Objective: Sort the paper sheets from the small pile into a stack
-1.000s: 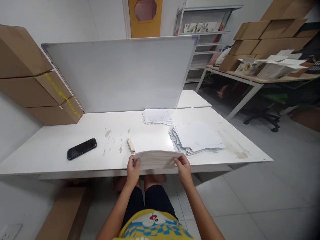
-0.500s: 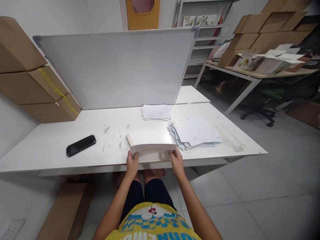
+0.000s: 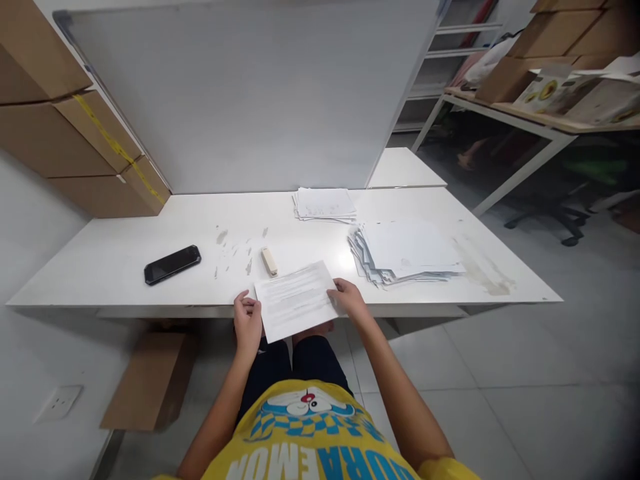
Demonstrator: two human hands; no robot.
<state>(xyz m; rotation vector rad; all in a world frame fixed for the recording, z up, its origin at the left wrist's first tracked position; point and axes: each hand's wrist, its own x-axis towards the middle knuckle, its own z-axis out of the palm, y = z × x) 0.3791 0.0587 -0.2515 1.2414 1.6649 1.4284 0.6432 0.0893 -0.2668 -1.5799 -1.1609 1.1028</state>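
Two hands at the front of the tabletop (image 3: 110,277); clock directions taken from the middle of the printed paper (image 3: 297,300), 12 being away from the wearer.

Change over the last half second: the paper goes from almost edge-on, pinched at both ends, to tipped flatter and askew, its lined face upward. Lines too blurred to read; number of sheets cannot be told.

Right hand (image 3: 349,298), at 3 o'clock, grasps the paper's right side between thumb and fingers. Left hand (image 3: 248,323), between 8 and 9 o'clock, sits at the left edge with fingers loosely curled; whether it touches or grips cannot be told. Judgement: the right hand now carries most of the control, and the exposed face suits looking over or squaring up.

Paper location: across the tabletop's front edge, lower part overhanging toward the lap.

Surroundings: small cream block (image 3: 269,262) at 11 o'clock, just beyond the paper and now fully uncovered; phone (image 3: 173,265) between 9 and 10, well apart; larger paper pile (image 3: 410,247) at 2, ragged-edged; smaller paper pile (image 3: 326,203) between 12 and 1, near the whiteboard (image 3: 250,100).
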